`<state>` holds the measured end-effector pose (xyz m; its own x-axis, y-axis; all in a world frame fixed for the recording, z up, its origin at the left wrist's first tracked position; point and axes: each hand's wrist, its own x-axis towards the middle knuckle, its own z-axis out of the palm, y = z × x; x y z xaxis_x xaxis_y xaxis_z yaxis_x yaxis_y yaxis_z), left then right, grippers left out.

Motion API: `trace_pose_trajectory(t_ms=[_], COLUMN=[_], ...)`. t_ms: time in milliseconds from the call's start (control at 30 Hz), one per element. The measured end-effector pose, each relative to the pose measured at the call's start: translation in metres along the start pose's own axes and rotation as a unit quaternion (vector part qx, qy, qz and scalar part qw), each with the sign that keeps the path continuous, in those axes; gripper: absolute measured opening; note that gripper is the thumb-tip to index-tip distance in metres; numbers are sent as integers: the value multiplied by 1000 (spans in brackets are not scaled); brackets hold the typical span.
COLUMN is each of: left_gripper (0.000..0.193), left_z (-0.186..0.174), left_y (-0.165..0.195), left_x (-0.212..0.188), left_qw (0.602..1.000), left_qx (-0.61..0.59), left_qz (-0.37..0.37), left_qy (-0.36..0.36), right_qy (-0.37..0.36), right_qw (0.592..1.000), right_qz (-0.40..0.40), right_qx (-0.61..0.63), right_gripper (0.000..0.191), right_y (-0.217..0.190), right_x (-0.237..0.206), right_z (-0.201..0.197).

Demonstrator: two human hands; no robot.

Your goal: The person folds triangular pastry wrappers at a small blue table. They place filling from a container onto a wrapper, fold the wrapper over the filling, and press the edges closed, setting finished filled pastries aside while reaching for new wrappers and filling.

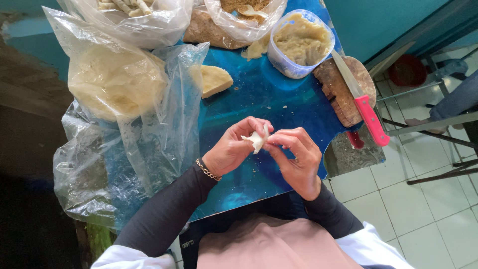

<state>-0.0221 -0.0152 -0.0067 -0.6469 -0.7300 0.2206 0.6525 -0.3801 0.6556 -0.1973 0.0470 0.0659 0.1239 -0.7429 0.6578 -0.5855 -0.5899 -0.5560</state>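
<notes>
Dark-sleeved forearms converge above the blue table (279, 107). Left hand (233, 149) and right hand (296, 159) meet at centre, fingertips of both pinching a small pale dough piece (257, 140) between them, its long axis tilted near upright; both hands equally near. Tub of filling (300, 42) lies beyond.

Piece of dough (257, 140): small, pale cream, soft and irregular in shape, with a folded, pinched edge. It is held clear above the blue table (259, 94), between the fingertips of the left hand (233, 149) and the right hand (298, 159). Both hands close on it from opposite sides. It sits well below the round plastic tub of filling (300, 42).
</notes>
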Motion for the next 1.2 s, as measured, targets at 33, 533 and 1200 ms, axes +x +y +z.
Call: trace_pose_trajectory(t_ms=[33,533,1200], left_gripper=[25,43,102], left_z=[0,-4,41], left_y=[0,-5,51], left_x=[0,6,-4], left_qw=[1000,912,798], left_qx=[1,314,599], left_qz=[1,-62,41], left_qy=[12,256,-49], right_qy=[5,-14,-214], right_qw=[1000,964,909], right_qz=[1,252,297], right_qx=[1,82,200], right_gripper=[30,12,35], right_y=[1,45,54], right_x=[-1,-26,-8], right_z=[1,9,9])
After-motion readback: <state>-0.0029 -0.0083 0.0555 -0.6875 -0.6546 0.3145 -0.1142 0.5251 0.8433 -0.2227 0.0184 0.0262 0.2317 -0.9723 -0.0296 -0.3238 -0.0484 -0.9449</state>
